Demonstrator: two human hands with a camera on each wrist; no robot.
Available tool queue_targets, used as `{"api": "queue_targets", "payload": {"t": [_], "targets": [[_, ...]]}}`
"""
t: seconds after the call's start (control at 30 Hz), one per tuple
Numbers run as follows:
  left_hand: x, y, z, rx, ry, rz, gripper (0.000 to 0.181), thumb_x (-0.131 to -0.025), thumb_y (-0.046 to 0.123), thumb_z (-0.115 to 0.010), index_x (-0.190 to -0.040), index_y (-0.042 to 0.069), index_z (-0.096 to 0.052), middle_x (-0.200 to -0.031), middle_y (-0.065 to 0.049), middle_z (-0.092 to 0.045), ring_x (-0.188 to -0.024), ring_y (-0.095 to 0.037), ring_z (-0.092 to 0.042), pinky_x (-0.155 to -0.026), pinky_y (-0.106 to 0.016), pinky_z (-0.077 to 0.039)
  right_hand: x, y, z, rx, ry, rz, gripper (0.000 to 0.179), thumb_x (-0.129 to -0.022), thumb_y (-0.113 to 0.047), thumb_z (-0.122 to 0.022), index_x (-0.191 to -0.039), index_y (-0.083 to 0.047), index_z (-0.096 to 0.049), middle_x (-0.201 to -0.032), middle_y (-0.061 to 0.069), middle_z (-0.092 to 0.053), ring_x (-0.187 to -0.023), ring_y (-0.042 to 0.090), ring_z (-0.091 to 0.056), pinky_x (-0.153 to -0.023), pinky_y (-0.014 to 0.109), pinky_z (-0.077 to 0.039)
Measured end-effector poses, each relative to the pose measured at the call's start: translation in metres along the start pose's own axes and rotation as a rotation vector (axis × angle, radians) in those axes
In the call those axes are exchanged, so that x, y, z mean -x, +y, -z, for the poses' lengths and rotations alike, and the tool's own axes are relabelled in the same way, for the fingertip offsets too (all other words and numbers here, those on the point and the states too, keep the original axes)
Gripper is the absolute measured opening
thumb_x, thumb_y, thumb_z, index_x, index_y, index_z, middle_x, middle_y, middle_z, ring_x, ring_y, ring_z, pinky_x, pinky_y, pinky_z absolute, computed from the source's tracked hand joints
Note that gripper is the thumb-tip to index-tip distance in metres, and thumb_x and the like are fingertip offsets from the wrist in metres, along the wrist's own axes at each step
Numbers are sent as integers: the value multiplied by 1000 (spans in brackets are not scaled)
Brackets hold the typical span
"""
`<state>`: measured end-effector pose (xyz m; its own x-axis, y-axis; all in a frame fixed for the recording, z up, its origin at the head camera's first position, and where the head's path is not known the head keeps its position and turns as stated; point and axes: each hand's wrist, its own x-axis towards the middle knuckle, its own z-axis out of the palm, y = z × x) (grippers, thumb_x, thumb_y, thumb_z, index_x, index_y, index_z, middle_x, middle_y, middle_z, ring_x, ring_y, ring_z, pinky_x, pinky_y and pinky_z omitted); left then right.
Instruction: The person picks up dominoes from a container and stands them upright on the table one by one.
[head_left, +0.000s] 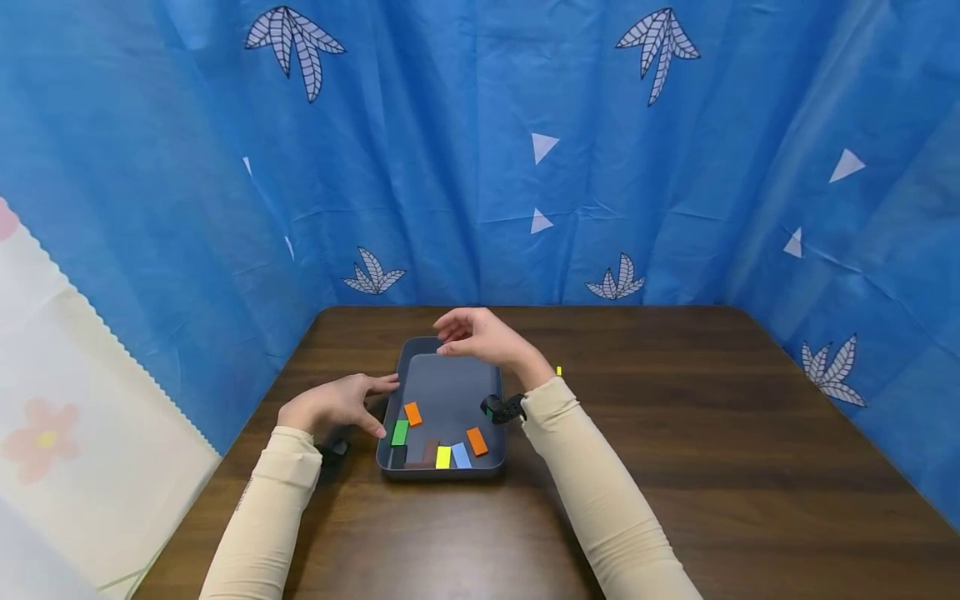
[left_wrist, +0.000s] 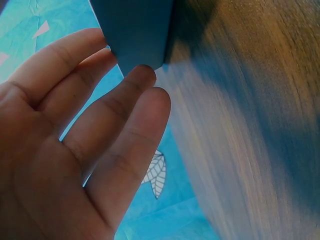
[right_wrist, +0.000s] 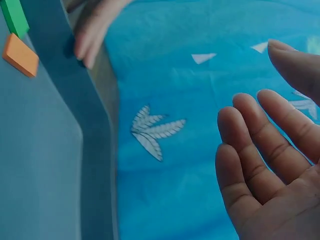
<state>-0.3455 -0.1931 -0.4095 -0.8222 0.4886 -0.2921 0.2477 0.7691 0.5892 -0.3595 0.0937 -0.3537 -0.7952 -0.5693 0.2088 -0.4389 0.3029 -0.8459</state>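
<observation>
A dark grey tray (head_left: 450,383) lies on the table with flat rectangular blocks in its near part. Along its left side are an orange block (head_left: 413,413), a green block (head_left: 400,432) and a black block (head_left: 398,456). Near the front wall lie a brown block (head_left: 430,453), a yellow block (head_left: 444,457), a light blue block (head_left: 461,455) and a second orange block (head_left: 477,442). My left hand (head_left: 337,404) is at the tray's left rim, fingers extended, thumb apart, gripping nothing. Over the tray's far right part my right hand (head_left: 491,337) hovers with loosely bent fingers, holding nothing.
On the brown wooden table (head_left: 712,450), a small yellow piece (head_left: 558,371) lies beyond my right wrist. A blue patterned curtain (head_left: 480,167) hangs behind the table, and a pale flowered cloth (head_left: 75,417) is at the left.
</observation>
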Motion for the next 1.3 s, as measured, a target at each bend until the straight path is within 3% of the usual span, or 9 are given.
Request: {"api": "queue_targets", "payload": {"t": [0.23,0.5,0.77,1.0,1.3], "targets": [[1,-2,2,-27,-8,-42,93,-75,26,-89,-151,1,-41,-164,-15,-29,-147,-43,-32,-113,-56,-39,-16,12,-28,14,-102,-49,39,-90,-8,-74,-127,0,-63,-114,16,-67,-98,19,-65,-89,28,-58],[-2,2,1,-24,9,-18,93,-74,28,-89,-152,9,-43,-164,-9,-32,-147,-40,-34,-112,-57,-40,-25,28,-51,109,-302,-170,53,-90,-9,-74,-138,0,-55,-137,21,-58,-117,26,-60,-100,39,-54],[3,1,1,-64,5,-52,91,-76,26,-88,-151,5,-43,-164,-12,-31,-146,-39,-37,-111,-53,-43,-29,48,-72,117,-330,-207,52,-88,-8,-75,-137,-5,-57,-135,16,-59,-118,26,-59,-102,41,-52],[4,0,1,-48,2,-32,92,-74,27,-89,-152,9,-43,-164,-10,-31,-148,-38,-33,-114,-57,-38,-30,58,-81,160,-362,-232,57,-86,-12,-78,-139,-12,-57,-137,11,-58,-118,26,-56,-106,44,-49],[5,3,1,-45,2,-31,91,-76,26,-88,-152,6,-42,-164,-11,-30,-149,-39,-32,-115,-59,-35,-31,61,-88,233,-414,-221,61,-85,-12,-80,-141,-9,-56,-134,8,-58,-107,19,-54,-102,35,-49]]}}
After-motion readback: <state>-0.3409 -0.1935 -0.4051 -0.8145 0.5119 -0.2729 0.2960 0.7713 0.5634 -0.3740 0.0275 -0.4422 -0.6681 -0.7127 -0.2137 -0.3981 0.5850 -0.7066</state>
